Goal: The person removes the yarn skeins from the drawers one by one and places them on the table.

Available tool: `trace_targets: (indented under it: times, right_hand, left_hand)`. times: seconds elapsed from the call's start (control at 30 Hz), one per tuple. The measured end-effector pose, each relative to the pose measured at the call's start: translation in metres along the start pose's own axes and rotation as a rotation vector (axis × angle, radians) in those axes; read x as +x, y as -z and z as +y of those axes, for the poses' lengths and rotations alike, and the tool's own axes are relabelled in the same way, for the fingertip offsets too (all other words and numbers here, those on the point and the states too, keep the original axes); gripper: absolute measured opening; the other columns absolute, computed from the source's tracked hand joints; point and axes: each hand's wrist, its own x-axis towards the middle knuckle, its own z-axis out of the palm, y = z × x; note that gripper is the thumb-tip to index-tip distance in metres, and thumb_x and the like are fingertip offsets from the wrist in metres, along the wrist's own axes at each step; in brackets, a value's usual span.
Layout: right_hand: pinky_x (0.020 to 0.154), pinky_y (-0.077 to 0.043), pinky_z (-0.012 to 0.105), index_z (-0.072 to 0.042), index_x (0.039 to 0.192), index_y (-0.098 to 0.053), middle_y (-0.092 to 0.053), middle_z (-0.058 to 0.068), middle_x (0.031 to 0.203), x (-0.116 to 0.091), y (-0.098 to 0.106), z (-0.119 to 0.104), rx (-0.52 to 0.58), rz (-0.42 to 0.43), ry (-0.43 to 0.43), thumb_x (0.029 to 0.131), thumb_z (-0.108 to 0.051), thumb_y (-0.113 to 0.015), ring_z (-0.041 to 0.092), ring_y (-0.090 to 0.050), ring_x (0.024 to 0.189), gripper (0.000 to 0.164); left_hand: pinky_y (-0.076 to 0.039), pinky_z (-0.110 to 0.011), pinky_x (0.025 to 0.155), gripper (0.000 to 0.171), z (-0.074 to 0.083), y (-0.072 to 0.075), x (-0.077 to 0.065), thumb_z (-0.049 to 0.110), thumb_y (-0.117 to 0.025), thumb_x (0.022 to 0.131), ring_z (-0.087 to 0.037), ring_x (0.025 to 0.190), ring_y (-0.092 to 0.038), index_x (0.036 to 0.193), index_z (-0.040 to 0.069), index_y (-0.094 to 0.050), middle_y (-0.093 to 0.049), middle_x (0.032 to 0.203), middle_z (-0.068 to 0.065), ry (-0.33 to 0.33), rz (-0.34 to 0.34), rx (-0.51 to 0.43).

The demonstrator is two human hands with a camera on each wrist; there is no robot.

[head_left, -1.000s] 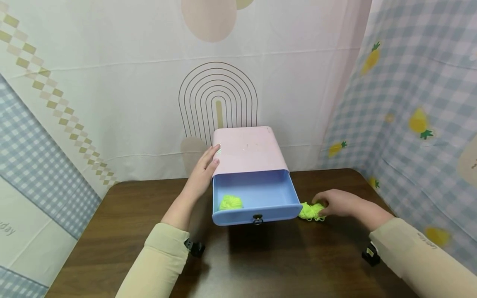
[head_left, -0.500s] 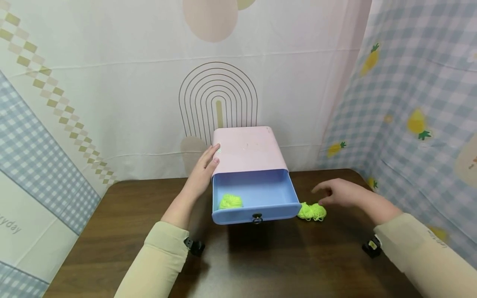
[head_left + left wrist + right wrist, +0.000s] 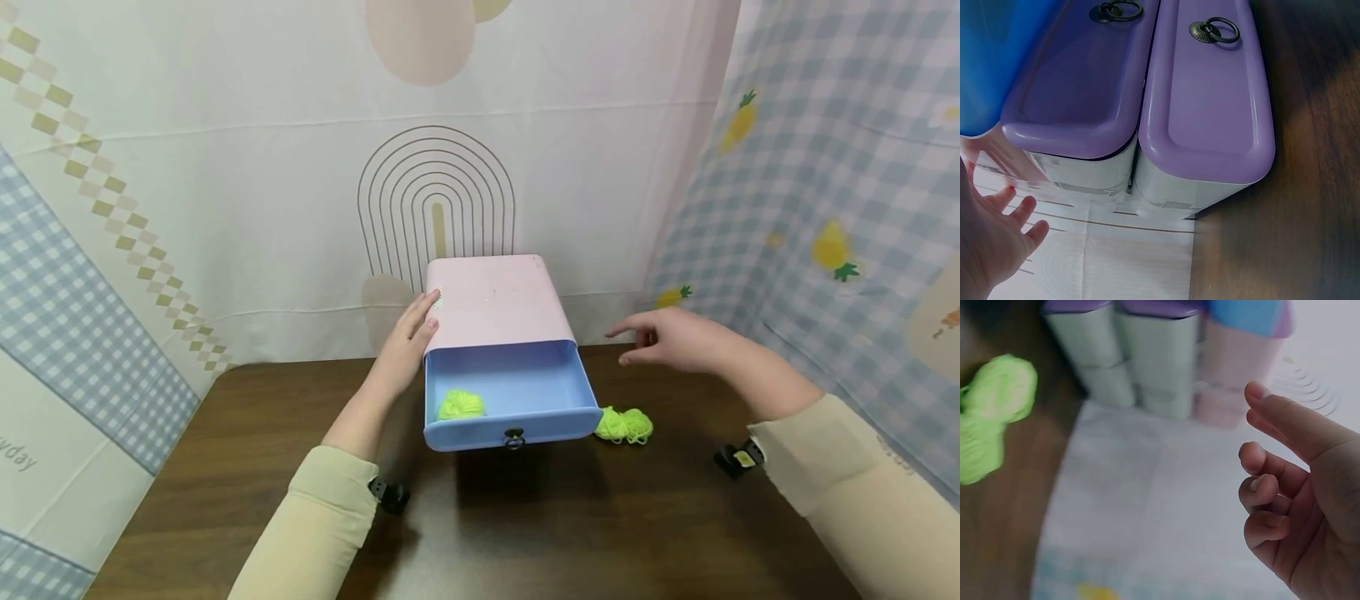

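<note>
The cabinet's pink top (image 3: 498, 300) looks like smooth plastic, satin rather than shiny. The blue drawer (image 3: 465, 436) seems plastic too, even and faintly glossy. The yarn ball (image 3: 461, 405) and the yarn skein (image 3: 624, 426) are matt, fibrous and loopy. In the left wrist view, the purple drawer fronts (image 3: 1207, 94) are glossy plastic with smooth rounded rims; their ring pulls (image 3: 1200, 32) are metal (ribbed at the backplate, like aged brass). The bench (image 3: 255, 433) shows wood grain under a soft sheen. Creased matt cloth makes the backdrop (image 3: 615, 183), and the sleeves (image 3: 303, 517) are matt fabric.
</note>
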Motion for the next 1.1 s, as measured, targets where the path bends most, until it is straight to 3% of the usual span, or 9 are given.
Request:
trace_targets:
  times: [0.3, 0.73, 0.77, 0.97, 1.1]
  right_hand:
    - [0.061, -0.047, 0.034, -0.024, 0.126, -0.068, -0.058, -0.005, 0.075, 0.006, 0.021, -0.053, -0.043, 0.04, 0.075, 0.089, -0.031, -0.075, 0.016, -0.054, 0.067, 0.039]
    - [0.059, -0.046, 0.031, -0.02, 0.125, -0.069, -0.056, -0.009, 0.072, 0.011, 0.006, -0.086, -0.065, -0.024, 0.203, 0.089, -0.031, -0.074, 0.011, -0.052, 0.065, 0.037]
    - [0.059, -0.045, 0.031, -0.02, 0.125, -0.069, -0.056, -0.009, 0.072, 0.012, 0.004, -0.088, -0.067, -0.033, 0.21, 0.089, -0.031, -0.075, 0.011, -0.051, 0.064, 0.038]
    - [0.06, -0.045, 0.03, -0.021, 0.124, -0.07, -0.057, -0.01, 0.071, 0.018, -0.002, -0.103, -0.098, -0.072, 0.211, 0.088, -0.031, -0.076, 0.009, -0.052, 0.065, 0.038]
    - [0.062, -0.046, 0.029, -0.021, 0.125, -0.07, -0.058, -0.012, 0.071, 0.023, -0.005, -0.116, -0.102, -0.095, 0.252, 0.087, -0.032, -0.076, 0.008, -0.052, 0.065, 0.039]
  left_hand:
    - [-0.015, -0.066, 0.114, 0.054, -0.001, 0.003, -0.001, 0.045, -0.039, 0.104, -0.034, 0.15, -0.015, 0.155, 0.027, -0.035, -0.019, 0.164, -0.012, -0.007, -0.007, -0.012]
    - [-0.017, -0.065, 0.114, 0.053, 0.0, 0.003, -0.004, 0.041, -0.04, 0.105, -0.034, 0.149, -0.016, 0.155, 0.026, -0.035, -0.018, 0.164, -0.011, -0.014, -0.008, -0.029]
    - [-0.017, -0.064, 0.114, 0.053, 0.006, 0.004, -0.006, 0.038, -0.039, 0.105, -0.035, 0.149, -0.016, 0.156, 0.023, -0.034, -0.018, 0.164, -0.013, -0.009, -0.014, -0.03]
    - [-0.018, -0.062, 0.115, 0.053, 0.008, 0.004, -0.004, 0.029, -0.04, 0.105, -0.035, 0.15, -0.014, 0.156, 0.016, -0.032, -0.015, 0.164, -0.016, -0.009, -0.031, -0.045]
    - [-0.02, -0.061, 0.115, 0.054, 0.0, 0.002, -0.002, 0.036, -0.041, 0.104, -0.033, 0.149, -0.017, 0.156, 0.022, -0.034, -0.016, 0.164, -0.015, -0.027, -0.021, -0.046]
